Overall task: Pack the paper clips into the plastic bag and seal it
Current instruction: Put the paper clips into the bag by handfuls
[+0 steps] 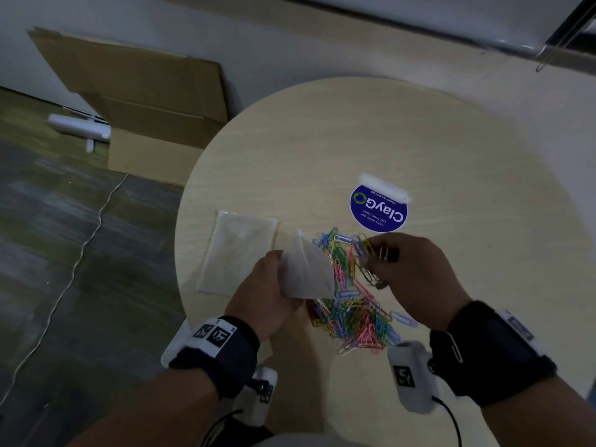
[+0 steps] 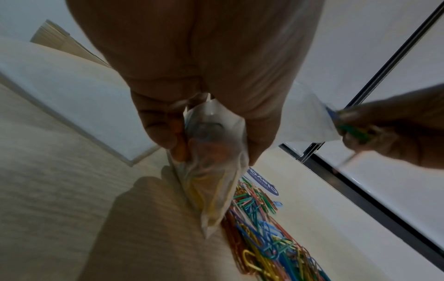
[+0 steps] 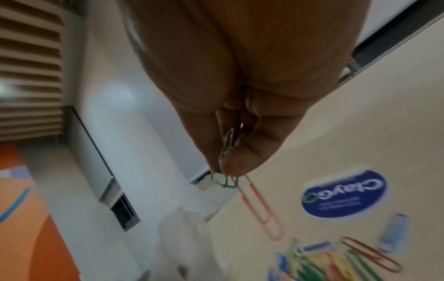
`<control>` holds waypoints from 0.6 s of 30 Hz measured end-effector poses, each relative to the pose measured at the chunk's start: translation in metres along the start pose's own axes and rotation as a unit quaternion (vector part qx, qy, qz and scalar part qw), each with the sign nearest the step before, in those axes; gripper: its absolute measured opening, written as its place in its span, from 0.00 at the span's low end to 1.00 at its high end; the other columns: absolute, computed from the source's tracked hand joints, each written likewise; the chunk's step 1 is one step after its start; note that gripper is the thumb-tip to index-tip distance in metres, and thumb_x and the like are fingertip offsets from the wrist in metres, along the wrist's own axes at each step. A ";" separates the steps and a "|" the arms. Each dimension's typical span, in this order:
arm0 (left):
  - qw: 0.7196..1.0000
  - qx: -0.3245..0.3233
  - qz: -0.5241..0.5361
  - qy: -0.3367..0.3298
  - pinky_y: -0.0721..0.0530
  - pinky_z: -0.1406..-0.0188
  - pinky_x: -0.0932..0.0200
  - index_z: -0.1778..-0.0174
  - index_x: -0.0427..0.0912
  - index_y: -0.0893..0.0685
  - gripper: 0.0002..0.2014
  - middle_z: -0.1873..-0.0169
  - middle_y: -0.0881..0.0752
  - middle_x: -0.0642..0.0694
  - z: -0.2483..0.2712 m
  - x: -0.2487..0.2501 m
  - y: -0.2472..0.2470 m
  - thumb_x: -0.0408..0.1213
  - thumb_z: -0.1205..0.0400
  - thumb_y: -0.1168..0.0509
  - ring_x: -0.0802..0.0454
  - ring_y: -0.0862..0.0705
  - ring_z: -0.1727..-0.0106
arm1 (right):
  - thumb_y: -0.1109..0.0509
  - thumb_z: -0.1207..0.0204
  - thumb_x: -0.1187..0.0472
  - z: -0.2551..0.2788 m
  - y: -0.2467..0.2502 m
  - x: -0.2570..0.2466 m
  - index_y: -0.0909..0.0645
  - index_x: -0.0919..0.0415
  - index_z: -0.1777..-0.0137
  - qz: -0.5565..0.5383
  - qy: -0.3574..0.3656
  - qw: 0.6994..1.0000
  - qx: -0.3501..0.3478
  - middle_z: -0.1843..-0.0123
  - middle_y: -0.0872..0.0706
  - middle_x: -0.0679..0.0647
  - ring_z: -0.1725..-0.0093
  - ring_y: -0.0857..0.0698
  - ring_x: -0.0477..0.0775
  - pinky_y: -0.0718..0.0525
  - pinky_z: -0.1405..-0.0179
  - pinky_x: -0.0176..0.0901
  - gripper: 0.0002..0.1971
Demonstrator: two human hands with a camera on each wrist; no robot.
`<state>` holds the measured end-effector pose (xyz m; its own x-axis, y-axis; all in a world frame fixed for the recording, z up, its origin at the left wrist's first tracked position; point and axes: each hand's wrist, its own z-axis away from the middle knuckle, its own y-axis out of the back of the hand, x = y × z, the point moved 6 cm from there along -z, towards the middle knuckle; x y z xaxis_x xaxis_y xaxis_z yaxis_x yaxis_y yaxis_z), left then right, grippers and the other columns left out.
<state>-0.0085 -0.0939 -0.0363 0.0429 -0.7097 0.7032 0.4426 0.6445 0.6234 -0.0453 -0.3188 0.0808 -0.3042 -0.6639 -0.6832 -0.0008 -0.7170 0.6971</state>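
Note:
My left hand (image 1: 274,279) grips a small translucent plastic bag (image 1: 306,272) above the round table; in the left wrist view the plastic bag (image 2: 211,171) hangs from my fingers with some coloured clips inside. My right hand (image 1: 380,262) pinches a small bunch of paper clips (image 1: 367,253) just right of the bag's mouth; in the right wrist view an orange clip (image 3: 261,207) and a green one dangle from the fingertips (image 3: 235,163). A heap of coloured paper clips (image 1: 354,314) lies on the table under both hands.
A stack of spare flat plastic bags (image 1: 238,253) lies left of the heap. A round blue sticker (image 1: 379,206) is on the table (image 1: 322,150) beyond the clips. Folded cardboard (image 1: 145,101) leans against the wall at far left, off the table.

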 end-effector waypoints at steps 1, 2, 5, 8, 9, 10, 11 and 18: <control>1.000 -0.001 0.000 -0.003 0.17 0.36 0.45 0.28 0.57 0.32 0.38 0.33 0.19 0.50 0.000 0.000 -0.001 0.49 0.32 0.20 0.47 0.17 0.34 | 0.29 0.25 0.49 0.000 0.000 -0.012 0.13 0.54 0.60 -0.002 0.012 1.000 -0.003 0.71 0.13 0.51 0.71 0.13 0.47 0.19 0.62 0.45 0.10; 1.000 -0.003 0.006 -0.007 0.16 0.37 0.44 0.31 0.58 0.31 0.37 0.35 0.19 0.50 0.000 0.000 -0.001 0.50 0.33 0.21 0.47 0.16 0.36 | 0.29 0.25 0.49 -0.001 -0.002 -0.021 0.14 0.54 0.60 0.001 0.021 1.000 -0.006 0.71 0.13 0.51 0.71 0.14 0.47 0.20 0.63 0.44 0.11; 0.999 -0.001 0.024 -0.022 0.15 0.41 0.42 0.34 0.61 0.30 0.34 0.39 0.18 0.51 -0.002 -0.004 -0.005 0.54 0.34 0.21 0.47 0.14 0.40 | 0.28 0.27 0.54 -0.008 -0.017 -0.035 0.13 0.53 0.58 0.023 0.037 0.999 -0.017 0.67 0.13 0.50 0.65 0.15 0.49 0.22 0.62 0.45 0.05; 0.999 0.007 0.017 -0.032 0.15 0.44 0.43 0.38 0.62 0.30 0.32 0.42 0.18 0.50 -0.003 -0.002 -0.005 0.54 0.35 0.22 0.45 0.14 0.42 | 0.29 0.27 0.56 -0.010 -0.037 -0.043 0.13 0.56 0.54 0.078 0.058 0.994 -0.041 0.60 0.12 0.50 0.59 0.16 0.54 0.28 0.61 0.43 0.06; 0.999 0.011 0.022 -0.033 0.15 0.45 0.43 0.40 0.63 0.30 0.31 0.43 0.18 0.50 -0.003 -0.001 -0.005 0.55 0.35 0.22 0.45 0.14 0.43 | 0.29 0.27 0.55 -0.009 -0.041 -0.047 0.13 0.58 0.53 0.092 0.071 0.992 -0.043 0.57 0.10 0.52 0.56 0.16 0.57 0.26 0.58 0.44 0.08; 0.999 0.012 0.028 -0.030 0.15 0.45 0.43 0.41 0.63 0.29 0.31 0.44 0.17 0.50 -0.004 -0.002 -0.005 0.55 0.36 0.22 0.45 0.13 0.44 | 0.29 0.26 0.53 -0.007 -0.042 -0.050 0.12 0.60 0.51 0.103 0.083 0.990 -0.042 0.54 0.09 0.55 0.53 0.15 0.59 0.23 0.53 0.47 0.11; 0.999 0.011 0.034 -0.029 0.15 0.45 0.42 0.41 0.62 0.29 0.30 0.45 0.17 0.50 -0.004 -0.003 -0.006 0.56 0.36 0.22 0.46 0.13 0.45 | 0.30 0.25 0.52 -0.006 -0.041 -0.052 0.13 0.62 0.49 0.106 0.093 0.989 -0.037 0.51 0.09 0.57 0.50 0.14 0.60 0.21 0.48 0.50 0.14; 1.000 -0.011 0.010 -0.004 0.16 0.37 0.45 0.27 0.58 0.33 0.42 0.33 0.20 0.51 0.000 -0.005 -0.001 0.53 0.35 0.20 0.49 0.18 0.33 | 0.26 0.26 0.54 -0.027 0.002 0.008 0.12 0.51 0.47 -0.036 -0.036 0.997 0.056 0.55 0.08 0.47 0.56 0.11 0.49 0.13 0.49 0.52 0.10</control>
<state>-0.0092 -0.0913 -0.0407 0.0451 -0.6952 0.7174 0.4613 0.6515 0.6023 -0.0217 -0.3313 0.0708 -0.3679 -0.5915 -0.7174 -0.1304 -0.7311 0.6697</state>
